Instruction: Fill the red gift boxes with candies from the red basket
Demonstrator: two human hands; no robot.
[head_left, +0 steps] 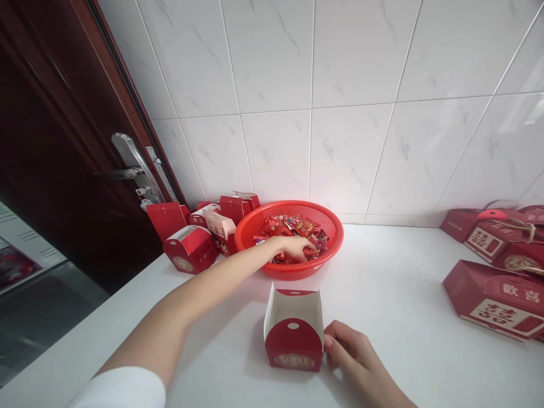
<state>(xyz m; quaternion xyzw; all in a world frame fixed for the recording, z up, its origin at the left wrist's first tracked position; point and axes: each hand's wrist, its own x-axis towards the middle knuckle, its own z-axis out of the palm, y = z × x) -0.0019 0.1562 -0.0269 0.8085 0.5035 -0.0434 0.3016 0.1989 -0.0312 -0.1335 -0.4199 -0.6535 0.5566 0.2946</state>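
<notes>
My left hand reaches into a red plastic basket of red-wrapped candies. Its fingers are bent down among the candies around a red wrapper, with the fingertips partly hidden. In front of the basket stands an open red box with a pale inside that looks bare. My right hand is at the box's right side, thumb and fingers closed on its edge near the front corner.
Several open red boxes stand left of the basket. Several closed red boxes are at the right on the white table. A tiled wall rises behind, and a dark door is at the left.
</notes>
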